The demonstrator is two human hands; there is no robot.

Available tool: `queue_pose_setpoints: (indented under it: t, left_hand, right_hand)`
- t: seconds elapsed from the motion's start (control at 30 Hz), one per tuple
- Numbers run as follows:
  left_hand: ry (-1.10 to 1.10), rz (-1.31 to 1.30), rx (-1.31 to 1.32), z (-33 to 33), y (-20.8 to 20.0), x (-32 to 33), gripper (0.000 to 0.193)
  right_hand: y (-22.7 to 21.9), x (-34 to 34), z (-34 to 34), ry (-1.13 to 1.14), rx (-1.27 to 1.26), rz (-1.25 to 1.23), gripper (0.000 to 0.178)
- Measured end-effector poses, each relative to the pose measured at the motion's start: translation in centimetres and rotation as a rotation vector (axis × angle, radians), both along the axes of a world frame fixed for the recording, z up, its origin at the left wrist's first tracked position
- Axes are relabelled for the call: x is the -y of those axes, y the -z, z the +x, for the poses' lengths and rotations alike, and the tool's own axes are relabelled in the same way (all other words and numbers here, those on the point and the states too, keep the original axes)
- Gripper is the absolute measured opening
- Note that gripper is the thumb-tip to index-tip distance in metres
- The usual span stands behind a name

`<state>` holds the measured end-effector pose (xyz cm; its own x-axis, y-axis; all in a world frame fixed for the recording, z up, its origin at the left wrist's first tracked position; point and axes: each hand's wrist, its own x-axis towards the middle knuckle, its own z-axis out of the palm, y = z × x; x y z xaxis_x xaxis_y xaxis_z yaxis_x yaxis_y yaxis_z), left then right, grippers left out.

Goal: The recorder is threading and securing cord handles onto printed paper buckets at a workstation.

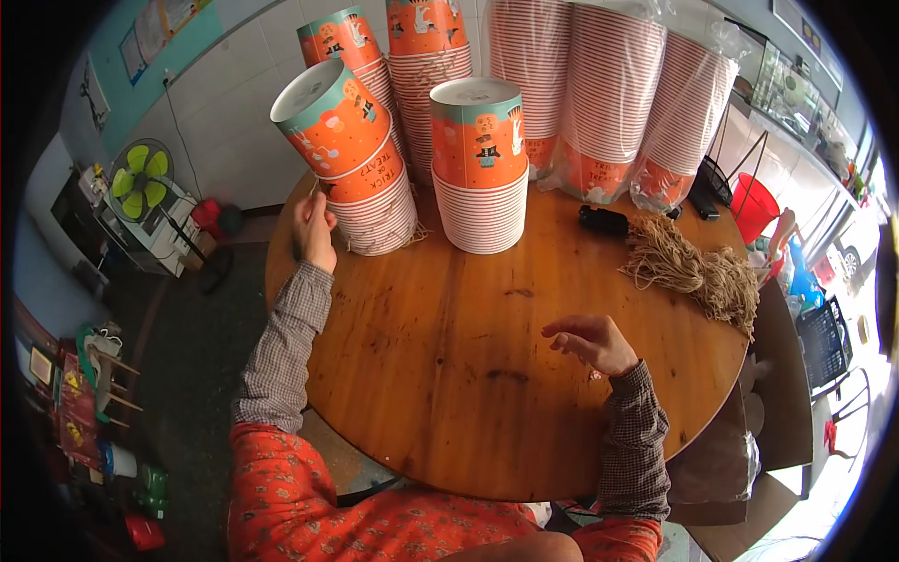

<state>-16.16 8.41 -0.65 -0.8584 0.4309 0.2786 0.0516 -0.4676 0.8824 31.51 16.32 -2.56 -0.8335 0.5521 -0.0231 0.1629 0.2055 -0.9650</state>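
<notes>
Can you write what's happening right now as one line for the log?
left hand: pinches thin string by tilted cup stack | right hand: empty, curled, over table | string pile: far right, untouched

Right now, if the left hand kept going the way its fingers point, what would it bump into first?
Probably the tilted stack of orange paper cups. The left hand points up and away toward it, seemingly pinching a thin string, though depth is unclear.

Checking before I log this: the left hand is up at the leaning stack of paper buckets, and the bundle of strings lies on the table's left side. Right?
Not quite. The left hand is at the leaning stack of paper buckets, but the bundle of strings lies on the right side of the table, beyond the right hand. The head view shows this.
</notes>
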Motion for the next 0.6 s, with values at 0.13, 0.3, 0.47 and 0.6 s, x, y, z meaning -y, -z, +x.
queue_pose_setpoints:
  t: [0.13,0.3,0.47,0.6]
  left_hand:
    - [-0.413,0.021,-0.758,3.0,-6.0,-0.1,0.043]
    - [-0.581,-0.203,-1.385,0.1,-9.7,-1.4,0.039]
    - [-0.631,-0.235,-1.374,-0.8,-10.7,-2.8,0.046]
    - [-0.602,-0.274,-1.421,-1.3,-12.1,-3.5,0.040]
  right_hand:
    - [0.5,0.1,0.2,0.026,0.011,-0.031,0.028]
    - [1.7,-0.2,-0.3,-0.022,-0.033,-0.041,0.028]
    - [1.7,-0.3,-0.6,-0.022,-0.003,-0.004,0.028]
    - [1.8,-0.4,-0.2,-0.022,0.007,0.034,0.029]
